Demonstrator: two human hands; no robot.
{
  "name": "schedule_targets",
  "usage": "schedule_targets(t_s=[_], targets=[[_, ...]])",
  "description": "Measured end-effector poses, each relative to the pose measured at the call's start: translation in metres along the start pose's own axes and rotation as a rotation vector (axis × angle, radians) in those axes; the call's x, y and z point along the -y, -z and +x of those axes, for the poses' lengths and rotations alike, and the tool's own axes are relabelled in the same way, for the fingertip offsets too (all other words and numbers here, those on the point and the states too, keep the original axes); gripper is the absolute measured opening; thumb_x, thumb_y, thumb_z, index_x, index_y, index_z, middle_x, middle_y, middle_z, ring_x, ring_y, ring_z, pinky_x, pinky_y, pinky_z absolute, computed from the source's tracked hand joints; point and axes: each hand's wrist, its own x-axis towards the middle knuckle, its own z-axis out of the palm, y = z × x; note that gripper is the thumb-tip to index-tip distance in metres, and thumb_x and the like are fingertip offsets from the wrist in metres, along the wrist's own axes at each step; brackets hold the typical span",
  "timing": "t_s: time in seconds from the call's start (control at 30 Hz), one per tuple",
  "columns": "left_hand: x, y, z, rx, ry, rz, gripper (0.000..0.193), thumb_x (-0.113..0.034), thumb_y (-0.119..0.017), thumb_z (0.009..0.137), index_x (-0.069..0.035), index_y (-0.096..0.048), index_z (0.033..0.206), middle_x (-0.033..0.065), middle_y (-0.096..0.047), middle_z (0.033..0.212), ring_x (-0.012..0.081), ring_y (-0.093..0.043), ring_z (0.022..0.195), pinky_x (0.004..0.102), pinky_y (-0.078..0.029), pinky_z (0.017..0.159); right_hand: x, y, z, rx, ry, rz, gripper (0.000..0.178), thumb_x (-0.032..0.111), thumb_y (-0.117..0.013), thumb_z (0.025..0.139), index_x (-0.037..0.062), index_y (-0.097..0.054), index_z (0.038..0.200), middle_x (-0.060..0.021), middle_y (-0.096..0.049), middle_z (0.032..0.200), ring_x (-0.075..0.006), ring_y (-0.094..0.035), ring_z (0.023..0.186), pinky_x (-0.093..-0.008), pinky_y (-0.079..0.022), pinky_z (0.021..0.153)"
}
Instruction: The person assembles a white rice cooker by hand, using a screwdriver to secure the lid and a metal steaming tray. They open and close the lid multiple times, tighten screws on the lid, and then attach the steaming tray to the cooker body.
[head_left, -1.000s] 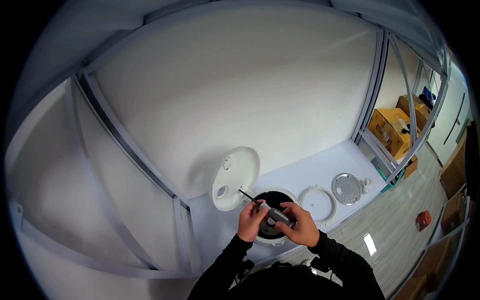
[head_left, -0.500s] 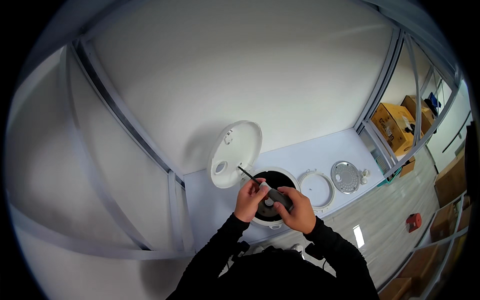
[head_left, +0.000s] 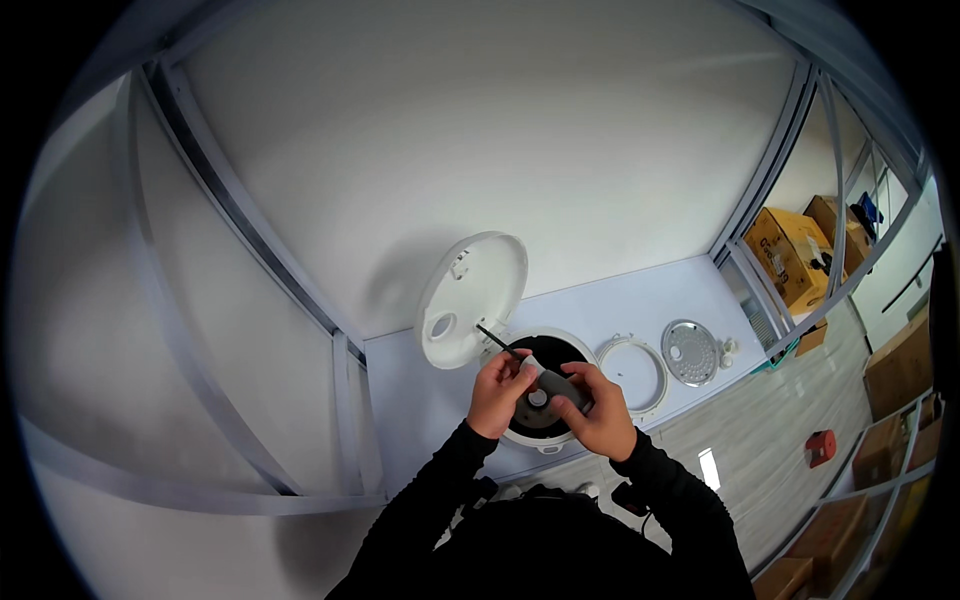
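A white rice cooker [head_left: 535,333] with a dark interior stands on the table, its round white lid [head_left: 490,275] raised at the far left. My two hands hold a screwdriver [head_left: 552,381] above the cooker. Its dark shaft points up and left to the lower inner part of the lid, near the hinge. My left hand [head_left: 494,397] is closed around the light front part of the tool, by the shaft. Around the thick grey handle, the fingers of my right hand [head_left: 604,418] are wrapped. Exact contact at the tip is too small to make out.
On the white table [head_left: 580,301], right of the cooker, lie a white ring [head_left: 662,382], a perforated silver disc [head_left: 702,358] and small white parts [head_left: 728,352]. A wall rises behind. Cardboard boxes [head_left: 790,258] and a red object [head_left: 820,448] are off to the right.
My right hand's fingers have shifted and turned a little on the handle. The shaft still points at the same spot on the lid. The whole view has moved slightly.
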Motion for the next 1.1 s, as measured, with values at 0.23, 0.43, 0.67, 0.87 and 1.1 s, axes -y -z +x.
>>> schedule_targets(t_s=[0.23, 0.43, 0.67, 0.87, 1.1], targets=[[-0.007, -0.002, -0.006, 0.072, -0.050, -0.039, 0.042, -0.004, -0.060, 0.102, 0.002, -0.051, 0.142, 0.0118, -0.063, 0.133, 0.0179, -0.063, 0.116, 0.0330, -0.053, 0.098, 0.014, 0.016, 0.012, 0.240, -0.670, 0.833, 0.036, 0.030, -0.051, 0.109, 0.0055, -0.054, 0.135, -0.0072, -0.072, 0.087, -0.0139, -0.062, 0.065, -0.0266, -0.051, 0.061], [0.000, 0.004, 0.000, 0.041, -0.007, 0.056, 0.036, -0.005, -0.061, 0.102, 0.001, -0.053, 0.137, 0.0074, -0.065, 0.121, 0.0140, -0.064, 0.108, 0.0296, -0.054, 0.090, 0.003, 0.002, 0.003, 0.030, 0.063, -0.032, 0.034, 0.021, -0.064, 0.103, 0.0036, -0.057, 0.131, -0.0068, -0.071, 0.096, -0.0123, -0.063, 0.070, -0.0270, -0.051, 0.064], [0.002, 0.005, 0.000, 0.026, -0.015, 0.011, 0.033, -0.006, -0.062, 0.102, -0.001, -0.056, 0.134, 0.0044, -0.064, 0.115, 0.0123, -0.065, 0.100, 0.0288, -0.055, 0.088, 0.008, 0.004, 0.005, 0.106, -0.448, 0.413, 0.042, 0.023, -0.072, 0.097, 0.0008, -0.058, 0.130, -0.0133, -0.071, 0.096, -0.0234, -0.068, 0.076, -0.0347, -0.055, 0.072], [0.001, 0.007, 0.002, 0.042, -0.017, -0.026, 0.035, -0.006, -0.063, 0.102, 0.000, -0.055, 0.135, 0.0058, -0.064, 0.119, 0.0140, -0.065, 0.103, 0.0311, -0.055, 0.090, 0.004, 0.004, 0.000, 0.077, -0.133, 0.030, 0.041, 0.021, -0.071, 0.097, 0.0009, -0.058, 0.131, -0.0157, -0.072, 0.100, -0.0253, -0.070, 0.083, -0.0356, -0.055, 0.076], [-0.002, 0.004, 0.001, 0.018, -0.024, -0.007, 0.040, -0.007, -0.066, 0.100, 0.001, -0.054, 0.138, 0.0075, -0.065, 0.122, 0.0141, -0.064, 0.106, 0.0305, -0.054, 0.093, 0.004, 0.013, 0.001, 0.075, -0.096, 0.032, 0.045, 0.016, -0.075, 0.092, 0.0024, -0.059, 0.131, -0.0186, -0.072, 0.104, -0.0307, -0.072, 0.093, -0.0366, -0.055, 0.081]])
